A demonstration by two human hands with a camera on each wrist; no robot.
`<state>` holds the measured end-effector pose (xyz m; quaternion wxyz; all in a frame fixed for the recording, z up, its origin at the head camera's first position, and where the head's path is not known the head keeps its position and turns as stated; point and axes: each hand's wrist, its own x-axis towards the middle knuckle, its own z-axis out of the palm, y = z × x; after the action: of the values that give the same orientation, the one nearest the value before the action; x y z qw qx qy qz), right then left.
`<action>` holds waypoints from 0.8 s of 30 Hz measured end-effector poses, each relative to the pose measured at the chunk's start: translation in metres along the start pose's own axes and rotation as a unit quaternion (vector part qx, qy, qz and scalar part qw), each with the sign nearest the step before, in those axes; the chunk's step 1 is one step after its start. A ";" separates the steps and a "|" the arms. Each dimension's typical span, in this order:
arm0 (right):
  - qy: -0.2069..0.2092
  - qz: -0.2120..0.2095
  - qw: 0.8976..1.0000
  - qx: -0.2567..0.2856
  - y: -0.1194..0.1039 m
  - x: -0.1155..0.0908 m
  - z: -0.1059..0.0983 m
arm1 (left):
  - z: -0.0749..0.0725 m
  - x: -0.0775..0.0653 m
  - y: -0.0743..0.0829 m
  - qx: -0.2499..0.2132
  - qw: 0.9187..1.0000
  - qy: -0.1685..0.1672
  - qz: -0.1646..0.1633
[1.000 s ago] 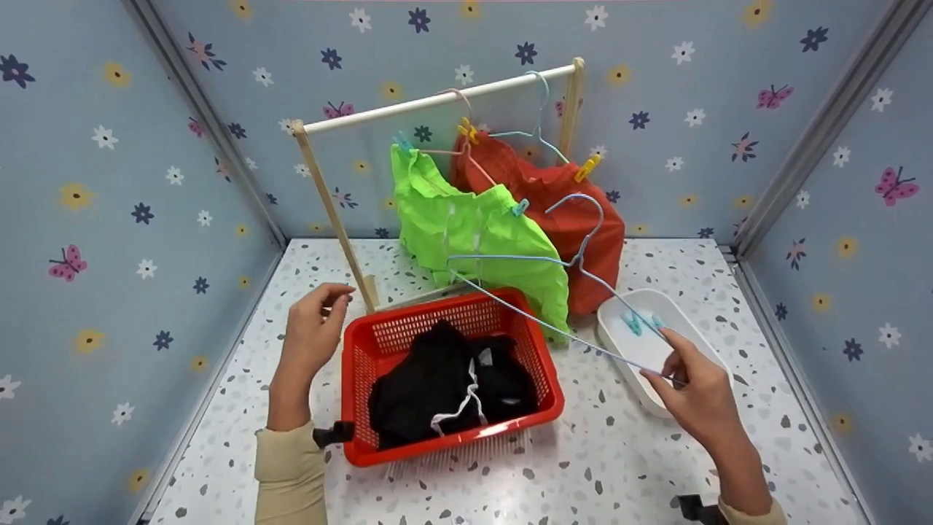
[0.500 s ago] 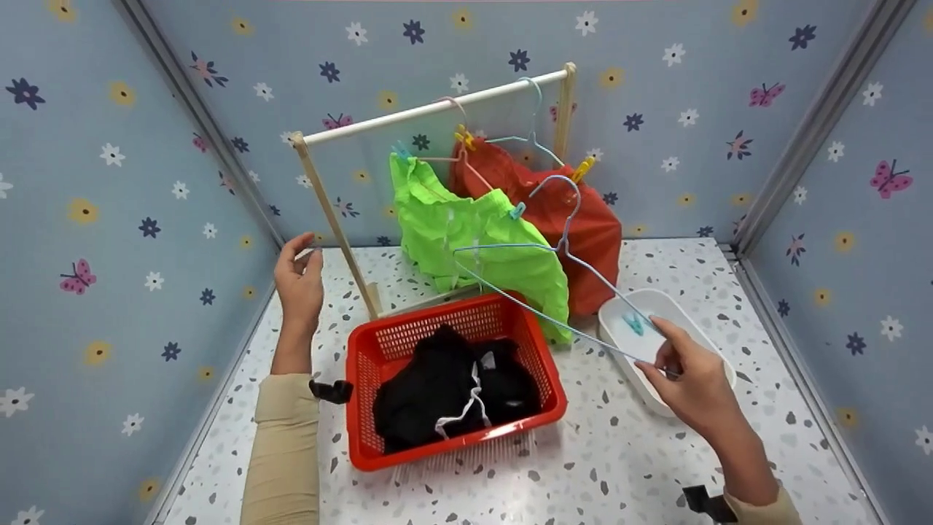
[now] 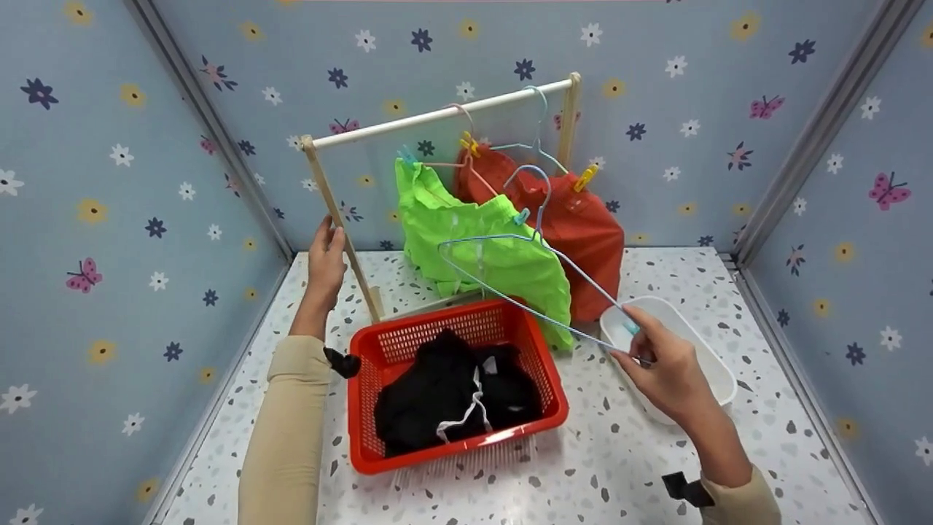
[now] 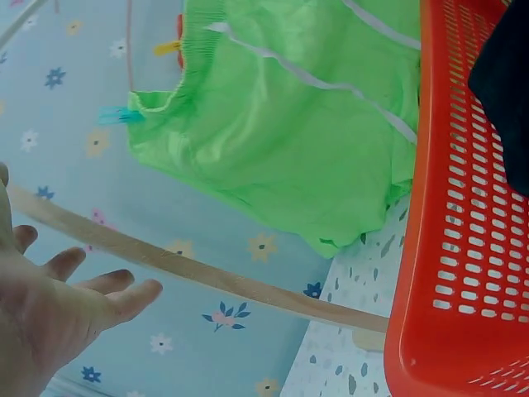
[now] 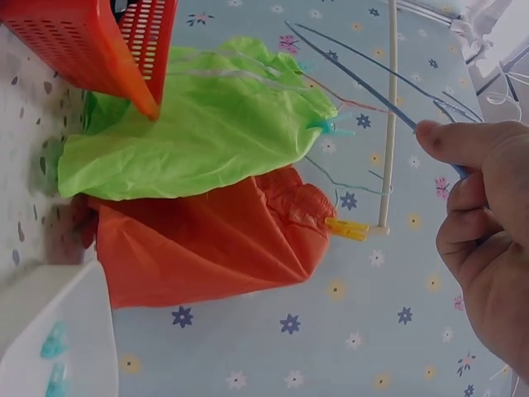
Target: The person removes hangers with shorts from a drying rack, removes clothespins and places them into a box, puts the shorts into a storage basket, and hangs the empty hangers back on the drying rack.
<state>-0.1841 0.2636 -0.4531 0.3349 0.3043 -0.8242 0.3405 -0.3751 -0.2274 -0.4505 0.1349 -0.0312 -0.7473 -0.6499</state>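
Note:
My right hand (image 3: 667,364) pinches a light blue wire hanger (image 3: 538,235) by one corner between thumb and fingers. Its hook points up, and the hanger has nothing on it. It overlaps a lime green garment (image 3: 474,219) and a red-orange garment (image 3: 594,237) in the head view. Both garments hang by clothespins from hangers on the clothes rack's white rail (image 3: 437,115). My left hand (image 3: 326,266) is raised beside the rack's left wooden post (image 3: 339,219). In the left wrist view its fingers (image 4: 136,299) are extended and hold nothing.
A red basket (image 3: 357,401) with black clothing (image 3: 423,394) in it stands in front of the rack. To the right is a white tray (image 3: 718,372), with blue clothespins (image 5: 54,341) seen inside it. Flower-patterned walls (image 3: 116,255) enclose the speckled tabletop (image 3: 605,467).
My left hand has moved up and away from the basket to the rack's left post. My right hand has carried the hanger a little to the left, with its hook now higher.

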 end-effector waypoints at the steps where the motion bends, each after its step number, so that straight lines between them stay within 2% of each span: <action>1: 0.000 0.001 1.000 0.002 0.000 0.000 0.001 | 0.002 0.002 -0.003 0.009 1.000 0.001 0.007; 5: 0.000 0.004 1.000 0.013 -0.002 0.001 0.007 | 0.006 0.005 -0.014 0.027 0.999 0.023 0.029; 8: -0.003 0.002 1.000 0.016 -0.003 0.005 0.012 | 0.005 0.007 -0.020 0.025 0.999 0.034 0.024; 13: -0.006 -0.004 1.000 0.022 -0.005 0.014 0.019 | 0.000 0.009 -0.023 0.011 1.000 0.017 0.005; 16: -0.007 -0.005 1.000 0.024 -0.005 0.020 0.023 | -0.001 0.010 -0.019 0.005 1.000 0.007 0.000; 19: -0.007 -0.008 1.000 0.029 -0.005 0.027 0.029 | 0.001 0.006 -0.007 0.001 1.000 0.003 0.004; 22: -0.006 -0.013 0.999 0.032 -0.006 0.033 0.036 | 0.003 0.000 0.004 0.011 1.000 0.003 0.001; 24: -0.008 -0.016 0.999 0.032 -0.007 0.037 0.041 | 0.003 -0.002 0.006 0.018 1.000 0.008 -0.006</action>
<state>-0.2154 0.2184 -0.4447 0.3234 0.3309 -0.8107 0.3587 -0.3724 -0.2234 -0.4453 0.1374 -0.0189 -0.7579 -0.6374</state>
